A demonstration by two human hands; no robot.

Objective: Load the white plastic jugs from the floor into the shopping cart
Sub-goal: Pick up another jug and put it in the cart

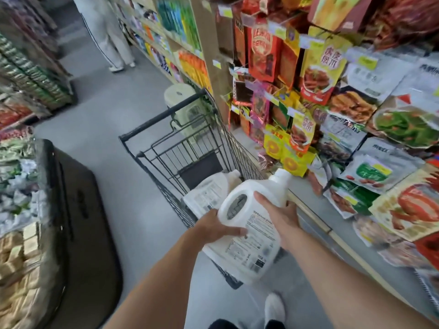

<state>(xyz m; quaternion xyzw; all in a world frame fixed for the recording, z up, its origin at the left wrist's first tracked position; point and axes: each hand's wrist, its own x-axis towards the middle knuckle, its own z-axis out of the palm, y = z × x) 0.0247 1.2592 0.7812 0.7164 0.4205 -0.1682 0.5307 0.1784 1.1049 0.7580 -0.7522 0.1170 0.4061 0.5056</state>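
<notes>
Both hands' grip flanks the white jug above the cart.

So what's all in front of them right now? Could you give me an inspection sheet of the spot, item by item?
Surface: grey shop floor, bare around the cart.
Job's things: held jug, white with a printed label, tilted above the near end of the shopping cart; second jug already lying inside the cart.
Clutter: pale plastic stool beyond the cart's far end.
Grippers: left hand grips the held jug's lower side; right hand grips its upper side near the neck.
Cables: nothing seen.
Surroundings: snack shelves close on the right, a display bin on the left, another shopper up the aisle.
</notes>
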